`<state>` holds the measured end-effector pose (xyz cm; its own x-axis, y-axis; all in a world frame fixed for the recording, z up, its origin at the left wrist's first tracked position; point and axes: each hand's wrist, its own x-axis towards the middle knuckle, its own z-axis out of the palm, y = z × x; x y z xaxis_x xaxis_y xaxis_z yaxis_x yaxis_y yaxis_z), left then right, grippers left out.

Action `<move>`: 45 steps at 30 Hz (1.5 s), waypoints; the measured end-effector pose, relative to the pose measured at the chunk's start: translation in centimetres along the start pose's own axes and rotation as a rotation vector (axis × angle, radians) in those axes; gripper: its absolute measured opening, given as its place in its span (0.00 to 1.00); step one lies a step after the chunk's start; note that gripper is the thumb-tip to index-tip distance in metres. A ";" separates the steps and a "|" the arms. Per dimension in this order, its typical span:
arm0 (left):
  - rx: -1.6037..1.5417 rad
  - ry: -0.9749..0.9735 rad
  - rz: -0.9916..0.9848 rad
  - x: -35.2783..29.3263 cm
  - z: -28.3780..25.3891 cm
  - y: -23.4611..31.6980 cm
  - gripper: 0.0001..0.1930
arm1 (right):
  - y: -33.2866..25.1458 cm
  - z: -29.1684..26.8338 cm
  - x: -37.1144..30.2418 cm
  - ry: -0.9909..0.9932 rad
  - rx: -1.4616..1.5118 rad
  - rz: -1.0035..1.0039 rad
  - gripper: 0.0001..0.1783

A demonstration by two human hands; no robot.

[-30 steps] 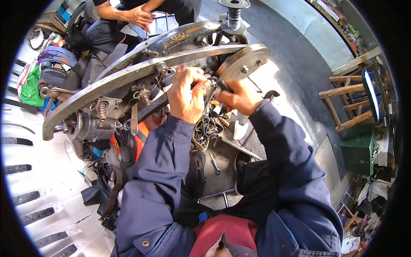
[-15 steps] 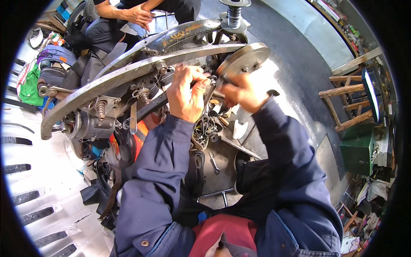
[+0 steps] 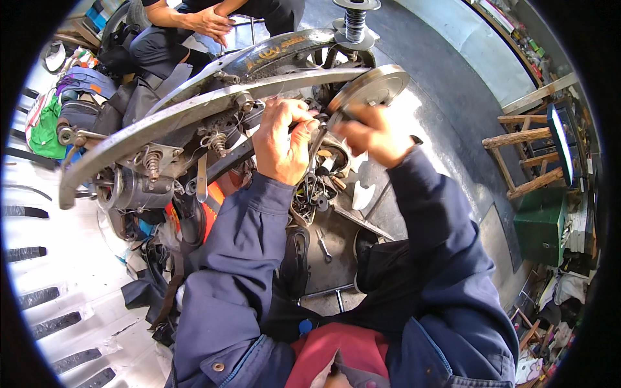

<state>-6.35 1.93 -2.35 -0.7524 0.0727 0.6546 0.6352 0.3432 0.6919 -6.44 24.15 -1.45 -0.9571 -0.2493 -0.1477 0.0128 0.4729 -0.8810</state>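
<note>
Before me stands a hand-cranked metal machine with a long curved arm (image 3: 174, 107). My left hand (image 3: 283, 143) is raised beside its working end, thumb and fingers pinched together; whatever lies between them is too small to make out. Close by those fingertips, a narrow metal bar (image 3: 317, 141) slants downward. My right hand (image 3: 380, 137) is curled at the lower face of the round metal handwheel (image 3: 378, 90), its fingers smeared by motion. The part it grips is hidden. A spool of dark thread (image 3: 354, 26) sits on top of the machine.
Below my hands lie small tools and parts in a container (image 3: 309, 200). A wrench-like tool (image 3: 323, 246) rests between my feet. Another person's hands (image 3: 210, 24) are at the far side. To the right stand a wooden stool (image 3: 527, 155) and a green box (image 3: 540, 226).
My right hand has shifted slightly up and to the right at the handwheel, uncovering more of the parts below. My left hand keeps its pinch in nearly the same place.
</note>
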 end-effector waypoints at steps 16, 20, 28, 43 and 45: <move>0.012 0.003 0.026 -0.1 0.2 -0.7 0.09 | 11.4 4.3 3.2 0.240 -0.048 0.086 0.23; 0.011 0.008 0.051 0.0 0.2 -0.8 0.08 | 11.4 5.8 0.8 0.150 -0.192 0.255 0.27; 0.041 0.004 0.090 0.1 0.1 -0.8 0.07 | 16.0 17.3 -5.3 -0.267 -0.558 -0.149 0.42; 0.039 0.011 0.086 0.2 0.0 -0.6 0.09 | 8.0 2.1 -2.0 -0.391 -0.447 0.412 0.45; 0.009 0.006 0.057 0.2 0.0 -0.5 0.09 | 6.7 -0.1 -1.7 -0.128 -0.543 0.294 0.51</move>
<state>-6.81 1.77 -2.63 -0.7143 0.0866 0.6945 0.6750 0.3473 0.6510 -4.80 27.80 -7.01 -0.8931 -0.1274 -0.4314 0.0889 0.8902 -0.4468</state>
